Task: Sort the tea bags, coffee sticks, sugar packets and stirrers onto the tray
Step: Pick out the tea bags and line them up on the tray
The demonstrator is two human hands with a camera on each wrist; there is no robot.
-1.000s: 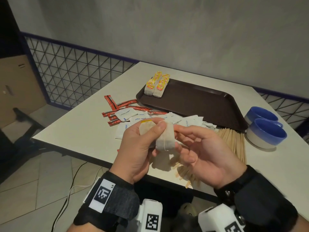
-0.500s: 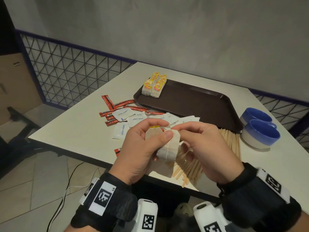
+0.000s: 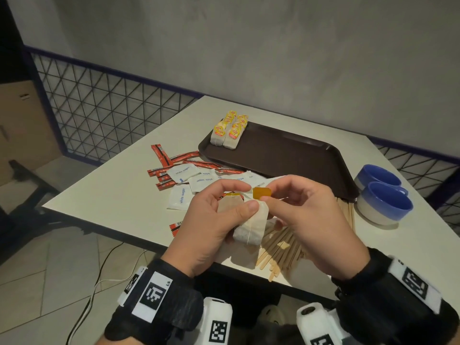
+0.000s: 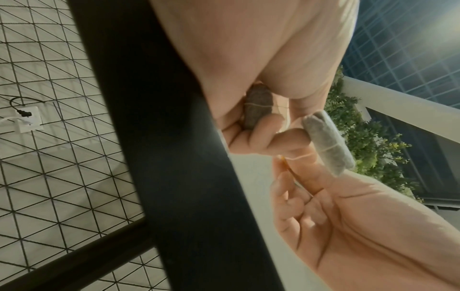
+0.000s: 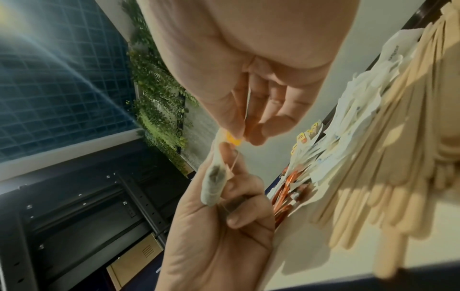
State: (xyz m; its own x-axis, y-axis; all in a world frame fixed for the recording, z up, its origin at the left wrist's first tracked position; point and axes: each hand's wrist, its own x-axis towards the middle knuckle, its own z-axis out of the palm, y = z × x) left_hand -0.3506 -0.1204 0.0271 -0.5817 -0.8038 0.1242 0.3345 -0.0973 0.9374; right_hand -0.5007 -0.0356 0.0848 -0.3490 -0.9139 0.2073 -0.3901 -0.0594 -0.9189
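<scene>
Meanwhile, the left hand [image 3: 211, 220] gripped two tea bags [image 3: 251, 227] above the table's near edge, at six o'clock from the tray [image 3: 286, 155], while the right hand [image 3: 308, 215] pinched a yellow tag [image 3: 261, 192], whose thin string could probably snag or tear if tugged.

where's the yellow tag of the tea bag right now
In the head view the yellow tag is pinched by the right hand, just right of the left hand, above the table's near edge.
</scene>
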